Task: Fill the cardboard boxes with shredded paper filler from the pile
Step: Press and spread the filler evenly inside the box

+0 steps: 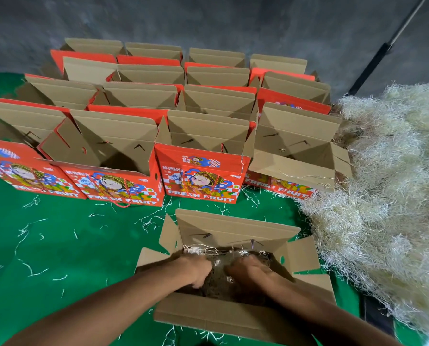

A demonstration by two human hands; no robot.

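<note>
Green mat (58, 245) at 9 o'clock, scattered with loose strands. Left hand (196, 269) and right hand (249, 269), both inside the near box (233, 318) at 6 o'clock, press down on the filler (218, 283) already in it; the fingers curl into the wad, but whether they grip it or only push cannot be told, since the fingertips are buried. Step in hand, as judged: tamping a first load into this box. The filler lies low, well under the rim, with a few strands showing along the far wall. Rows of boxes (203, 171) from 10 to 1 o'clock stand with flaps up; the interiors that show are bare cardboard, so most of the task appears to remain. The box at 2 o'clock (300, 156) has a flap folded outward and a few stray strands on it. Pile (388, 183) at 3 o'clock, just beside the near box. Next move, as judged: reach to 3 o'clock for another handful and add it until the box is full.
</note>
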